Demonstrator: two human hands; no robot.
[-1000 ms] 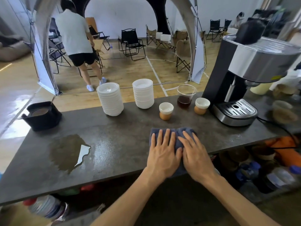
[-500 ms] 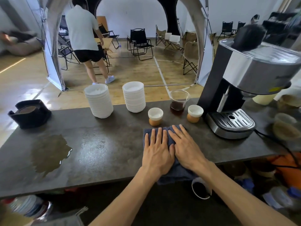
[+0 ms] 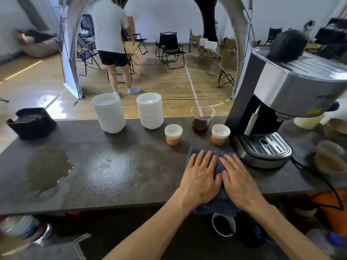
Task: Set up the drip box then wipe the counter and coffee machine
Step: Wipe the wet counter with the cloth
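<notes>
Pressing flat, the left hand (image 3: pixel 201 178) and the right hand (image 3: pixel 237 179) lie side by side on a folded dark blue cloth (image 3: pixel 217 167), fingers straight and slightly spread, palms down, pinching nothing. This cloth sits on the dark grey stone-look counter (image 3: pixel 116 186), its far right corner just beside the ridged steel drip tray (image 3: pixel 262 145) of the silver and black coffee machine (image 3: pixel 293 94), and its near edge hangs over the front of the counter.

Wiping looks to be under way rather than finished. A wide brown puddle (image 3: pixel 47 168) lies on the left part of the counter, well apart from the cloth, and a damp sheen shows in the middle between them. That spill is still to be cleared, and the machine shows no cloth on it, so its wipe appears to be left too.

A black square box (image 3: pixel 31 122) with brown contents stands at the far left back edge; it may be the drip box already placed, though that cannot be told for sure.

Along the back stand two stacks of white plastic lids (image 3: pixel 109 115), two small white-rimmed paper cups (image 3: pixel 173 135) and a clear plastic cup of dark coffee (image 3: pixel 201 119). Beyond the counter, a person in a white shirt (image 3: pixel 110 25) walks away among folding chairs.
</notes>
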